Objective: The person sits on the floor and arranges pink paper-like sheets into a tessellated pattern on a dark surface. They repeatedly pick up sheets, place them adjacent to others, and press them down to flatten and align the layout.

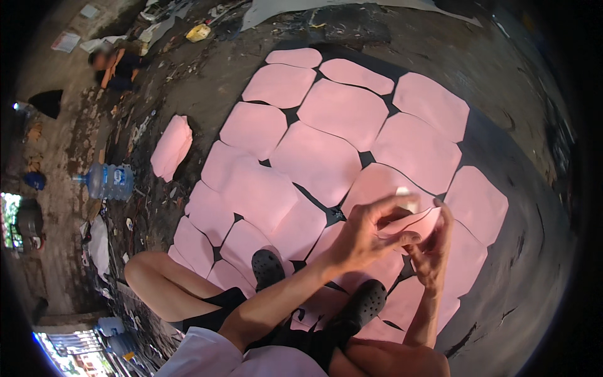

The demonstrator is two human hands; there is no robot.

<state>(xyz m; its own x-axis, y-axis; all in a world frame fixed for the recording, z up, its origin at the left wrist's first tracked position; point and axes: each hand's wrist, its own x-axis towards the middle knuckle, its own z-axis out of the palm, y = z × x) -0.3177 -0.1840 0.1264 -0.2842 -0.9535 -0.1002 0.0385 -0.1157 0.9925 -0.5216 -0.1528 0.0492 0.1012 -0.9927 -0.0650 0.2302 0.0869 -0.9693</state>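
Observation:
Pink, flat, rounded sheet pieces (320,160) lie edge to edge and partly overlapping on a dark mat (490,144) in front of me. Above their right part, both my hands hold a bent pink piece (408,225). My left hand (361,235) curls around its left side, thumb below and fingers above. A small, bright whitish thing (407,192) shows behind those fingers; its kind and whether I grip it are unclear. On the right side, my right hand (433,254) pinches the piece, fingertips at its upper corner and thumb low near my left thumb.
My feet in dark clogs (367,305) stand among the near pieces. A folded pink bundle (172,147) lies on the littered ground to the left, near a large blue water bottle (112,181). Another person (116,68) is at the far left, and a yellow item (198,32) lies farther back.

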